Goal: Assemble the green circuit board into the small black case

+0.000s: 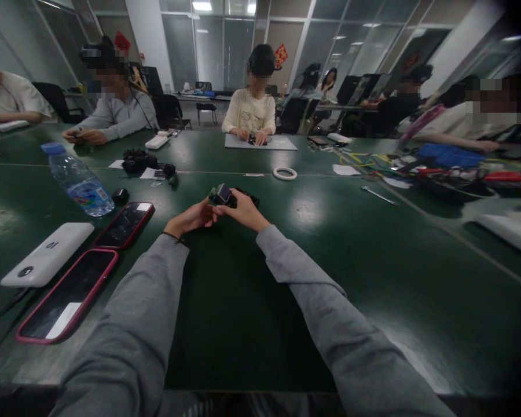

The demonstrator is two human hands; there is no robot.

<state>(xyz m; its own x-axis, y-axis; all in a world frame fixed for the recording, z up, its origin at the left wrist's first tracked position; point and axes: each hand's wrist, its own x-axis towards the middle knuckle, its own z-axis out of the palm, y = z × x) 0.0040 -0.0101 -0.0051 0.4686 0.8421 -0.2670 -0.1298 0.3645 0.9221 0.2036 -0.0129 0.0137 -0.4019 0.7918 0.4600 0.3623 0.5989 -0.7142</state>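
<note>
Over the dark green table (243, 324), a small electronic module (222, 194) with a green board edge and a dark, square, shiny face is held between both hands. My right hand (248, 213) grips it with thumb and fingers from the right. My left hand (194, 216) is closed at its left side, its fingers curled at the board and its fingertips close to the right thumb. Just beyond the right hand shows a black object (252, 200), partly hidden; I cannot tell whether it joins the module.
Left of my arms are a water bottle (80, 182), two red-edged phones (124, 225), a white power bank (47, 255) and a small black object (120, 196). Farther off lie black cables (141, 162), a tape roll (285, 173), a metal tool (380, 196) and tangled wires (386, 165). Several people sit around.
</note>
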